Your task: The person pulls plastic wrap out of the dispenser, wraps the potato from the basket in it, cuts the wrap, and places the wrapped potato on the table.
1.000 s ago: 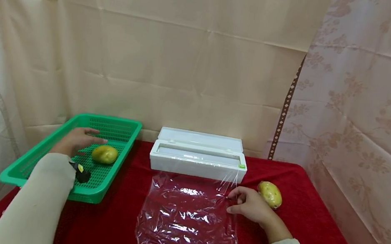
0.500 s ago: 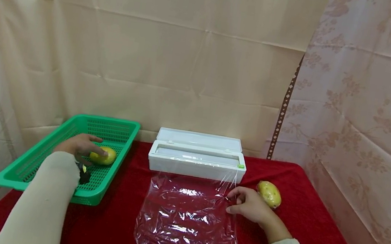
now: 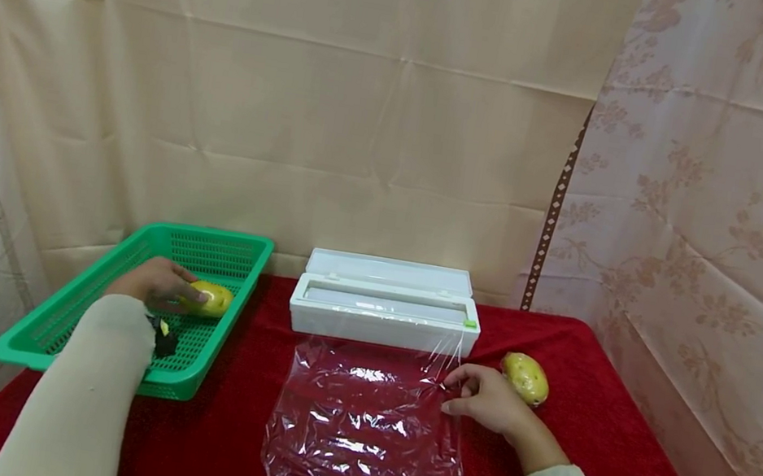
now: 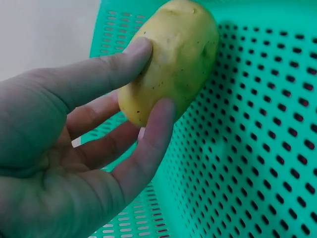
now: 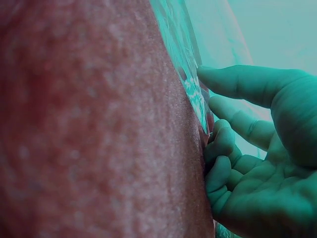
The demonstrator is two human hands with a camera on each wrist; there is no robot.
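In the head view, the left hand (image 3: pixel 156 282) reaches into a green basket (image 3: pixel 182 384) and holds a yellow potato (image 3: pixel 213 299). The potato is inside the basket, near its right side; I cannot tell if its bottom touches the floor of the basket. A sheet of clear film (image 3: pixel 352 431) lies on the red cloth (image 3: pixel 202 450) in the middle, shiny and full of wrinkles. Its far end goes up to a long white box (image 3: pixel 382 330), which has its lid (image 3: pixel 391 272) tipped back and a small green slider (image 3: pixel 470 324) at its right end. The right hand (image 3: pixel 491 398) is at the right edge of the film, with a gap between its thumb and pointing finger. Just behind that hand sits a second potato (image 3: pixel 527 378) with shiny wrap around it. A tan curtain (image 3: pixel 299 94) hangs at the back. In the left wrist view, the left thumb presses one side of the potato and the fingers curl against it, so it is held tight. The potato has little dark dots, and the basket is full of small holes. In the right wrist view, the right thumb is apart from the other fingers, which bend loosely beside the film; I cannot tell if they pinch it.
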